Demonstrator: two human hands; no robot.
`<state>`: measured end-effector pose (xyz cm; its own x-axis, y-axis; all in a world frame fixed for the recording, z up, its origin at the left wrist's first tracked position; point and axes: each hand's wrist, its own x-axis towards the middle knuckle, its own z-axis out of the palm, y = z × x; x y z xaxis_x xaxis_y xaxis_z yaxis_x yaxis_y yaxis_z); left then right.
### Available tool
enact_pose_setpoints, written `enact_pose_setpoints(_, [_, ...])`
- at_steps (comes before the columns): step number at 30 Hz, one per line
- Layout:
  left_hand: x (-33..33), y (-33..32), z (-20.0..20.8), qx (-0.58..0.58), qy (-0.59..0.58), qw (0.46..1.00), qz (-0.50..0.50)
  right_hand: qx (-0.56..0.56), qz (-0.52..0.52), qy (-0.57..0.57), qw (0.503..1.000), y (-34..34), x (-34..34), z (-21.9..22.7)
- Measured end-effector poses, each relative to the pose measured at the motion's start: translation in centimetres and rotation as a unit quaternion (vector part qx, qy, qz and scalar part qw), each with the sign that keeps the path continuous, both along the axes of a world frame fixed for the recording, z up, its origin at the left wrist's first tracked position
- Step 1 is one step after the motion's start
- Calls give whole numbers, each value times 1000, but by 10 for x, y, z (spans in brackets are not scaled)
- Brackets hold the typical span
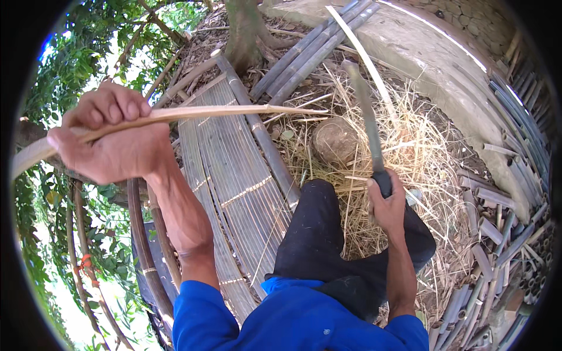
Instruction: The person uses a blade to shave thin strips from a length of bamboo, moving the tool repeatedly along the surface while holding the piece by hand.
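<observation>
Raised at the upper left, my left hand (111, 134) is closed around a long pale bamboo strip (216, 111). The strip runs roughly level across the view, and its frayed, split tip points right. My right hand (387, 202) grips the dark handle of a long-bladed knife (367, 117) above my right knee. Its blade stands nearly upright, pointing away from me and apart from the strip. Between the strip's tip and the blade, a round wood block (335, 140) sits on the ground among pale shavings (410, 146).
A slatted bamboo bench (234, 169) lies to my left. Behind it are a tree trunk (243, 35) and grey bamboo poles (316, 50). Another pale strip (363, 55) leans near a low concrete ledge (445, 76). Cut bamboo pieces (492, 196) are heaped along the right.
</observation>
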<state>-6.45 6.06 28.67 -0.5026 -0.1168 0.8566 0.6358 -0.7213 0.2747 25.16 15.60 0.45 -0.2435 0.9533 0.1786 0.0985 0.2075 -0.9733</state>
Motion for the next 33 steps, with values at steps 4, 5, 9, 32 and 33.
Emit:
enact_pose_setpoints(4, [0, -26, 8, -41, 136, 966, -218, 28, 1, -36, 999, -13, -18, 22])
enact_pose_setpoints(5, [4, -22, 0, -41, 135, 964, -224, 73, -6, -70, 995, -11, -20, 30])
enact_pose_setpoints(9, [47, 30, -63, -43, 169, 974, -146, -11, 46, -150, 988, 2, -16, 35])
enact_pose_setpoints(32, [137, 138, -128, -4, 153, 988, 5, 278, 136, -83, 947, 89, -41, 13])
enact_pose_setpoints(33, [141, 142, -127, -4, 162, 987, 8, 279, 134, -80, 948, 105, -44, -1])
